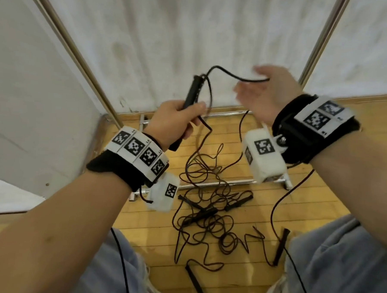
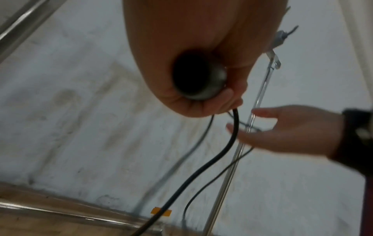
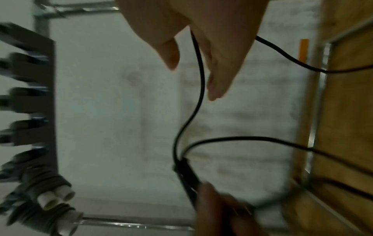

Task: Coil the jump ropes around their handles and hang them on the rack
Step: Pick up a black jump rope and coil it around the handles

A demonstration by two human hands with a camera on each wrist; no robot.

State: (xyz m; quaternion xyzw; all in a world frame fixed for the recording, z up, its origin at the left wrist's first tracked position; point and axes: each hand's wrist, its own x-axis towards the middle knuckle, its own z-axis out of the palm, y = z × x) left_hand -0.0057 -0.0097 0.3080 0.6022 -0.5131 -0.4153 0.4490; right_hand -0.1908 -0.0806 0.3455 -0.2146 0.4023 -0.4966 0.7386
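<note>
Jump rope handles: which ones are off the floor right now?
Only the black handles gripped in the left hand, held up together; the other handles lie in the tangle on the wooden floor.

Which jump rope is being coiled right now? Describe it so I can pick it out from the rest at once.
Start at the white curtain between the metal poles; in front of it the left hand grips a pair of black handles. Their black cord arcs over the open right hand. It is the only rope raised; the others lie in a tangled pile on the wooden floor.
</note>
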